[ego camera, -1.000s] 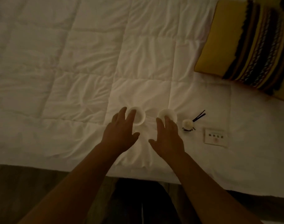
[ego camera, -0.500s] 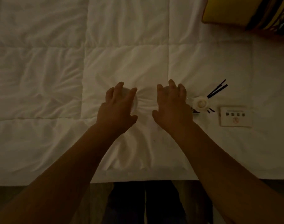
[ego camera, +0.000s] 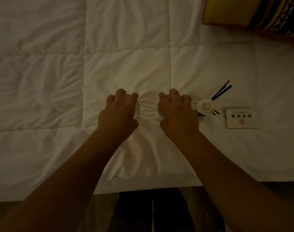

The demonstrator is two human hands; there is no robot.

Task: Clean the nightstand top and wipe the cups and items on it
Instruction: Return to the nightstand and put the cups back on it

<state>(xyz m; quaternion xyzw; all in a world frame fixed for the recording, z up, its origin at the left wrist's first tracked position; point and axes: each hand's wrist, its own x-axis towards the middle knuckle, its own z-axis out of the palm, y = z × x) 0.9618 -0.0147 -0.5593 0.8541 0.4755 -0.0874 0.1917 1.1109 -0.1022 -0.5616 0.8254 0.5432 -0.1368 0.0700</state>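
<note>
**Both hands gripping cups on the bed**

The left hand (ego camera: 118, 114) is curling its fingers over one white cup (ego camera: 137, 110), the right hand (ego camera: 178, 116) clamping another cup (ego camera: 160, 113) alongside, both pressing into the quilt (ego camera: 126, 64). A reed diffuser (ego camera: 205, 106) is standing at three o'clock, a card (ego camera: 241, 118) beyond it, a pillow (ego camera: 253, 14) at two o'clock.

Both cups are now gripped from above: the left hand (ego camera: 119, 114) is curled over one, the right hand (ego camera: 178, 116) over the other, fingers previously straight
</note>
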